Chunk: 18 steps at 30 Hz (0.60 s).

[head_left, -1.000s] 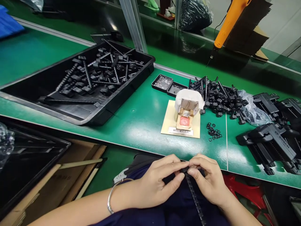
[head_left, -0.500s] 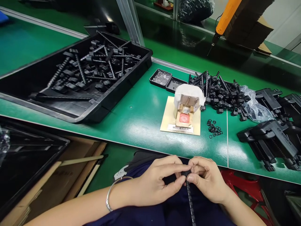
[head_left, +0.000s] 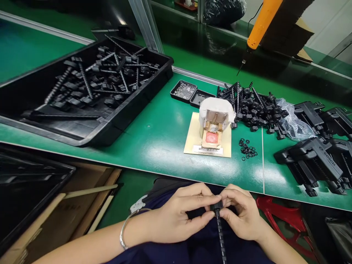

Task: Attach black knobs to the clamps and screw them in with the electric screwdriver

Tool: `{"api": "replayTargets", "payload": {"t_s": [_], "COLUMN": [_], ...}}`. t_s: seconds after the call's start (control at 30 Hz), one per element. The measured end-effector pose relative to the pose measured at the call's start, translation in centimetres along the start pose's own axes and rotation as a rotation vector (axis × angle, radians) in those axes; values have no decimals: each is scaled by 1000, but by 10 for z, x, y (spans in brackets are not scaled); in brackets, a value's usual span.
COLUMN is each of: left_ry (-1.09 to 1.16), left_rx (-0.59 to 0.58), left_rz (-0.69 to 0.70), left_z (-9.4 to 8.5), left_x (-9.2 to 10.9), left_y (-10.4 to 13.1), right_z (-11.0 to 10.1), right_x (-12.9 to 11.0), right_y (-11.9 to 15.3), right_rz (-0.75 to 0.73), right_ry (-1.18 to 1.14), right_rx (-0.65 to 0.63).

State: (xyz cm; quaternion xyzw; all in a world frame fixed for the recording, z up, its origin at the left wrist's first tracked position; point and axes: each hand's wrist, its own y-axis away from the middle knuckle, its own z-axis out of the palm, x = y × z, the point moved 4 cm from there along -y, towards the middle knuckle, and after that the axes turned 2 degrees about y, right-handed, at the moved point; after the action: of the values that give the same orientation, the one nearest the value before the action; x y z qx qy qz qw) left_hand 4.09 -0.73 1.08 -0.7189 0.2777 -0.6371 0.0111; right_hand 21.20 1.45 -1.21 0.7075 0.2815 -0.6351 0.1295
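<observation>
Below the bench edge, over my lap, my left hand and my right hand meet at the knob end of a black threaded rod. My left thumb and fingers pinch the knob from the left side. On the other side, my right thumb and fingertips press against it. The shaft hangs down toward the bottom of the picture. Fingertips partly cover the knob, so its top is hidden. On the bench ahead lie several small black rings, right of a wooden fixture with a white hood and a red pad.
A large black tray of threaded rods stands at left. Two small trays hold small parts. More black rods are heaped behind the rings. Black boxy tool parts lie at right. An orange electric screwdriver hangs above.
The view has shifted slightly to the right. My fingers have moved a little on the knob, and more of it shows between them now. Both hands keep their hold.
</observation>
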Motion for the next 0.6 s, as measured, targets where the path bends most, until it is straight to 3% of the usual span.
{"api": "replayTargets", "payload": {"t_s": [0.13,0.2,0.3,0.4,0.5,0.6], "left_ry": [-1,102,488,685,493,-134], "left_rx": [72,122,181,162,64,115], "left_rz": [-16,-162,-518,-654,-625,-356], "left_z": [-1,0,6,12,7,-32], "left_x": [-4,-13,-35,-45,-42,-26], "left_y": [1,2,9,13,10,1], "right_z": [3,5,8,14,19,15], "right_x": [0,-1,-4,-5,-4,-5], "right_y": [1,0,-4,-9,-14,-19], "right_rz": [-94,-127,-185,-243,-261,-273], "right_ry": [25,50,101,167,207,271], "right_rx": [65,97,126,142,145,165]}}
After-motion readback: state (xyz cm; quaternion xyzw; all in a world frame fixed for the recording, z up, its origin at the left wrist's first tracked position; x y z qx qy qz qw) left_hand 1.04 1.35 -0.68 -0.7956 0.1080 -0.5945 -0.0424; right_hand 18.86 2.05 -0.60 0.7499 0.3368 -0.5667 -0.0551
